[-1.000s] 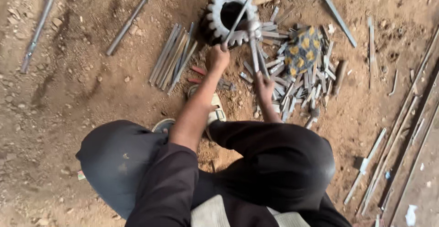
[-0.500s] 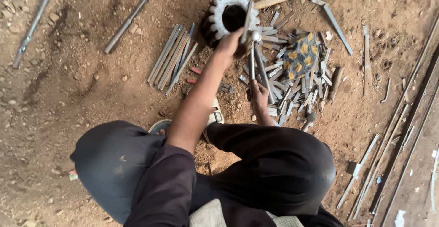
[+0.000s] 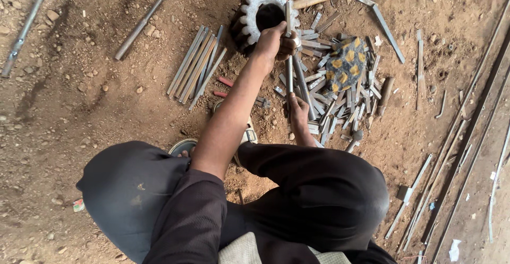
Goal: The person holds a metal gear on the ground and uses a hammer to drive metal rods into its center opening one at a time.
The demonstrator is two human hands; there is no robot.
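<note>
Hands [image 3: 273, 40] [image 3: 297, 110] gripping slim steel rod [image 3: 289, 51], toothed iron gear [image 3: 260, 17], gritty dirt.

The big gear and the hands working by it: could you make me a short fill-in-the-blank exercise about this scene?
1. The left hand grips a thin metal ____ that stands upright.
2. The big gear lies on the bare ____.
3. The patterned cloth rests on a pile of short metal pieces and is yellow and ____.
4. The right hand holds the lower end of the same rod, ____ the left hand.

Missing words: rod; ground; black; below
</note>
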